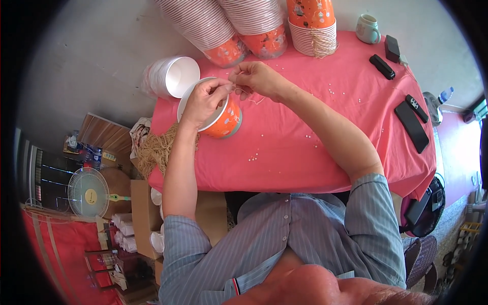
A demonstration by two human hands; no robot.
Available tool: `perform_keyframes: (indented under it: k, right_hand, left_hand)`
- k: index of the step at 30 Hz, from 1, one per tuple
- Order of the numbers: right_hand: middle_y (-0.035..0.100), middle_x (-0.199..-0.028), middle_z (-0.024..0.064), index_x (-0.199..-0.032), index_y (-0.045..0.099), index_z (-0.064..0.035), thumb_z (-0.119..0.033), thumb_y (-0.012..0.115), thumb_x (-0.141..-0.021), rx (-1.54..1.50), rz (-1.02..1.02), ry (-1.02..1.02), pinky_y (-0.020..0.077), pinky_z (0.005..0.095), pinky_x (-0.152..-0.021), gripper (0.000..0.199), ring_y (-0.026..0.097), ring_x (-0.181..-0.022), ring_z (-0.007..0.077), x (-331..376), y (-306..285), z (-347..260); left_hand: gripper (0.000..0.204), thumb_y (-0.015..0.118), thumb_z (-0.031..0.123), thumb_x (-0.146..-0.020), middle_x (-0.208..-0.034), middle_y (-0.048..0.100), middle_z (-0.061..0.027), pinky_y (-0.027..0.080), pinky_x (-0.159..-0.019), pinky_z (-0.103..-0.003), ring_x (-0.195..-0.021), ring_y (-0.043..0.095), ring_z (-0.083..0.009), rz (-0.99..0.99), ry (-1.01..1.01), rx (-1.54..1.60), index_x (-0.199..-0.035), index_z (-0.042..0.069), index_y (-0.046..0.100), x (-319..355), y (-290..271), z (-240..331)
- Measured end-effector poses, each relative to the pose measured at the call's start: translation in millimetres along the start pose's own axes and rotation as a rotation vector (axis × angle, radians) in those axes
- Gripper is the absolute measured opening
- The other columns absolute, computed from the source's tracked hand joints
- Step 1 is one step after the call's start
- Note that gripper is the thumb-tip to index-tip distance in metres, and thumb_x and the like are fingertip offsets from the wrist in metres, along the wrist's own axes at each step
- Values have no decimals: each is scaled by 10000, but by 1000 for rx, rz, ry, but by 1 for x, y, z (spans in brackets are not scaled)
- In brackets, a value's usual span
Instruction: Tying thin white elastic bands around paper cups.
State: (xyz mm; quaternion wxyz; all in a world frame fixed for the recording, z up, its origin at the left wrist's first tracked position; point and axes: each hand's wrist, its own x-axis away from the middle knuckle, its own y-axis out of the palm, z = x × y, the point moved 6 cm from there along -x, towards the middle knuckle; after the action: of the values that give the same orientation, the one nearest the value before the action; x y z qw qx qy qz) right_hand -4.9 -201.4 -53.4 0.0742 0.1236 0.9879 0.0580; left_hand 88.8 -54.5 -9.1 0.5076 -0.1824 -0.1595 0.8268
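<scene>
An orange paper cup (224,122) with a white inside lies tilted on the pink tablecloth (305,152). My left hand (204,101) grips its rim and pinches a thin pale string (239,91) there. My right hand (256,77) pinches the same string just to the right of the cup. Small white bits lie scattered on the cloth near both hands.
Stacks of orange cups (229,51) stand at the table's far edge, one tied with twine (323,44). A sleeve of white cups (170,76) lies at the left. A mug (367,28), phones and remotes (412,124) sit on the right. Twine bundle (155,150), fan (89,193) and boxes lie left on the floor.
</scene>
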Motion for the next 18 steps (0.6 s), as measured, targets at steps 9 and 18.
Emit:
perform_keyframes:
  k: [9,18]
  right_hand:
    - [792,-1036,108,-1115,706,-5,-139,689,-1055,-113,3,40,619,338,-810,148,783,-862,194,1,-1,-2]
    - [804,-1063,129,-1055,698,-13,-97,731,-1013,-184,36,39,632,344,-846,100,791,-900,212,1,-1,-2]
  left_hand:
    - [183,711,163,-1063,-780,639,49,434,-639,-227,-702,544,-32,90,-60,43,-1066,1,797,-2,-7,-3]
    - [201,708,195,-1061,-761,631,56,430,-623,-223,-684,538,-29,106,-59,48,-1061,18,803,-2,-7,-4]
